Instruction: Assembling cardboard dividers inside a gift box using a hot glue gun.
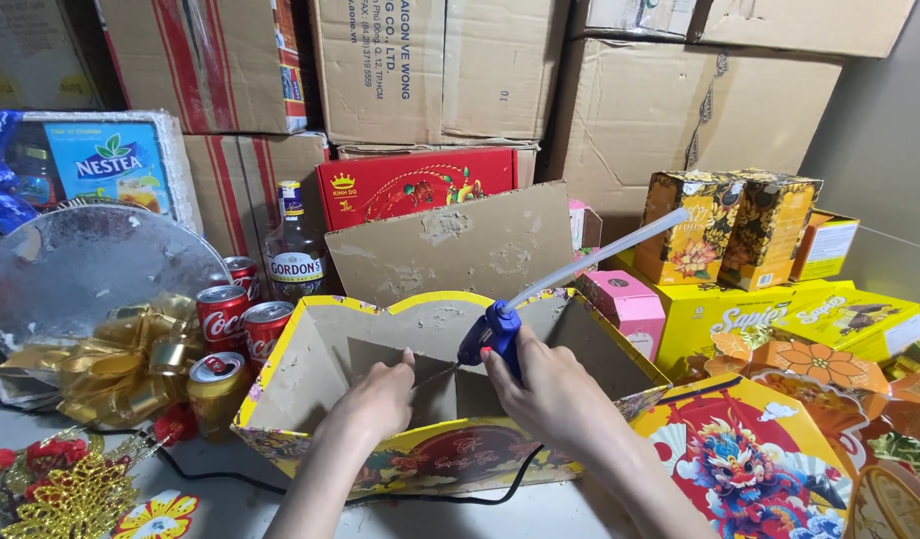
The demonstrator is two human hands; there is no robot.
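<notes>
One glue gun (pixel 492 337) gripped in closed right hand (pixel 555 394); left hand (pixel 380 397), half-curled, pressing cardboard inside one open box (pixel 280 369); four cans (pixel 223 317) at nine o'clock.

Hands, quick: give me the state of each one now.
Left hand: pressing on the cardboard insert, nothing grasped.
Right hand: closed on the blue glue gun.

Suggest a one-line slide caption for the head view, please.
Right hand aims a blue glue gun inside a cardboard box, left hand steadying.
</notes>
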